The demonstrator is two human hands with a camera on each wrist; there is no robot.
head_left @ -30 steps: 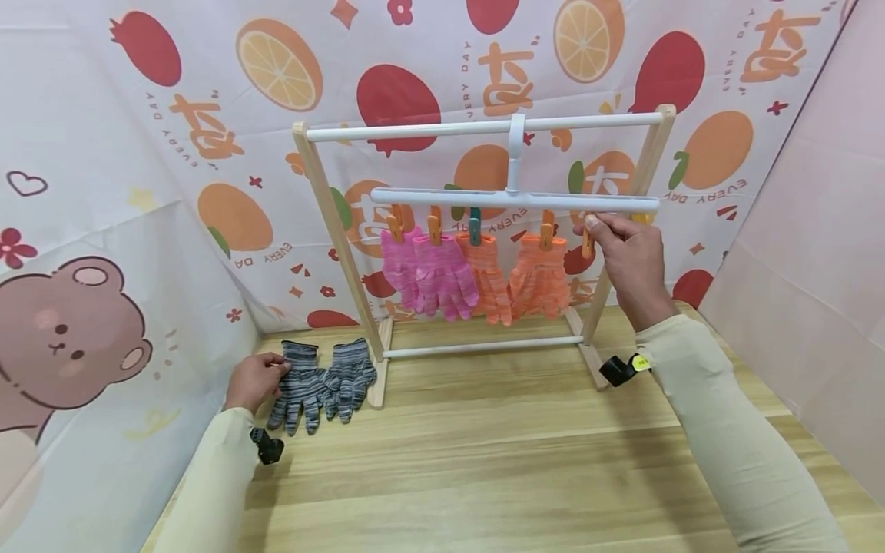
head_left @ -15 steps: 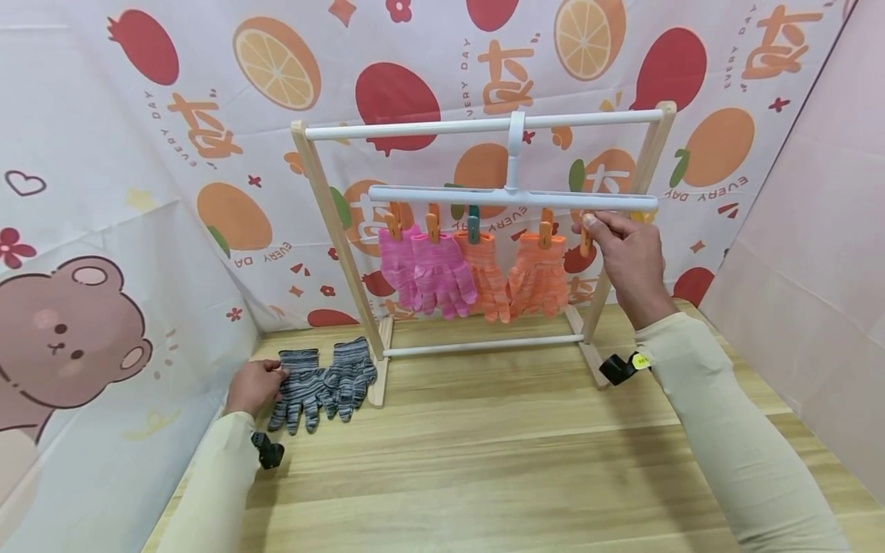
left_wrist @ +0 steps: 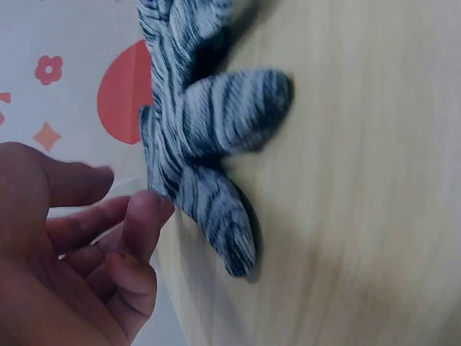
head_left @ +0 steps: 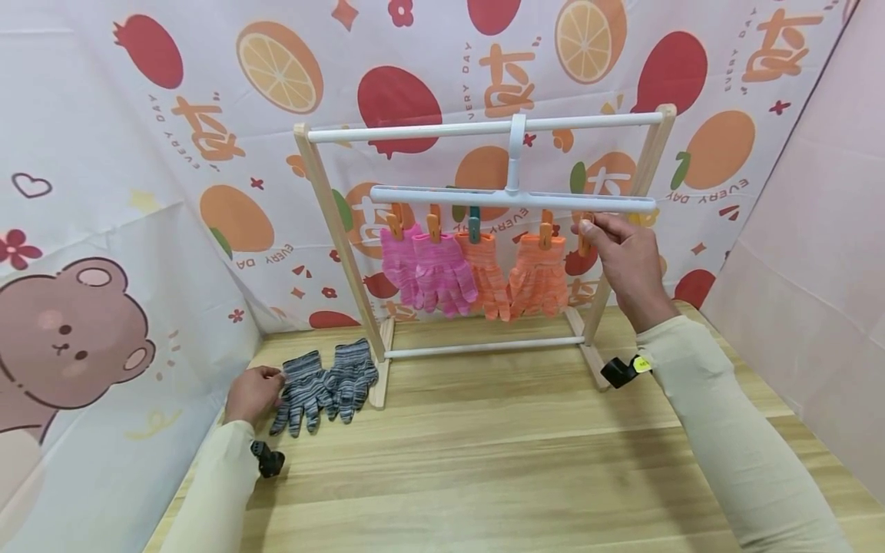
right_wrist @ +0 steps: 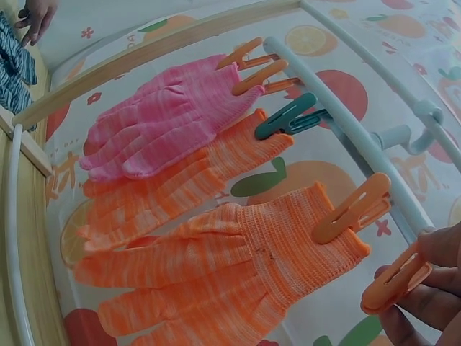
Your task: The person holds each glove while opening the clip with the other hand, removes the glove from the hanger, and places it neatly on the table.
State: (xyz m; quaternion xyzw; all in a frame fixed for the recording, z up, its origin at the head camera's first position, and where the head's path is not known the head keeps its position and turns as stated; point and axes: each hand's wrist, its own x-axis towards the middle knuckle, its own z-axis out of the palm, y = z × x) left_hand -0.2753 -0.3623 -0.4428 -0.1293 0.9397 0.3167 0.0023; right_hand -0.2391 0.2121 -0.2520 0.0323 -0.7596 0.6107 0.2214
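Rack (head_left: 329, 207), twelve o'clock, bearing one white hanger (head_left: 515, 198): two pink gloves (head_left: 445, 273), two orange gloves (head_left: 539, 273), clipped. We note the right hand (head_left: 631, 257), three o'clock, pinching the end orange clip (head_left: 585, 246). Grey gloves (head_left: 354, 380): surface (head_left: 484, 453), eight o'clock; left hand (head_left: 253, 393) alongside, thumb and fingertips parted. Since a second ago, the outer grey glove (head_left: 303, 390) has turned slightly.

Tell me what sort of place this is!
Probably a pretend laundry corner set up on a table: there's a little rack, gloves hanging from pegs, and fruit-print cloth behind.
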